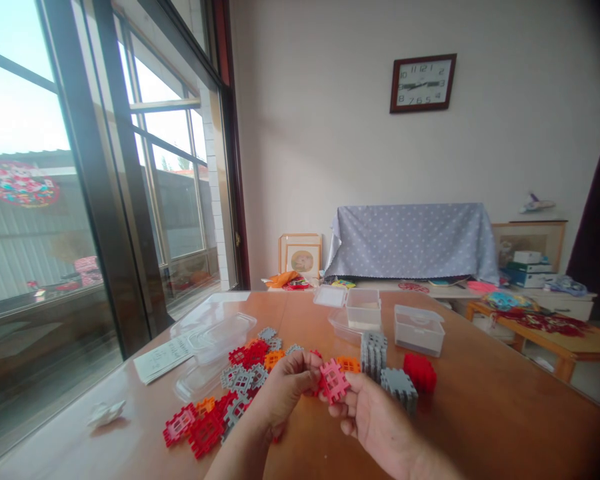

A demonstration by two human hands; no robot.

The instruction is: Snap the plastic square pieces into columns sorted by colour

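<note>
The left hand (pixel 285 393) and the right hand (pixel 375 417) are both closed and they grip a pink waffle block (pixel 334 381) between the fingers, above the wooden table (pixel 485 400). Just beside stand a grey block stack (pixel 373 355) and a red block stack (pixel 420 373). Loose red pieces (pixel 205 430) lie at left, and clear plastic boxes (pixel 419 331) stand farther behind

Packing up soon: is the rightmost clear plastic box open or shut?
Shut: the clear plastic box has its lid sitting on top.
</note>
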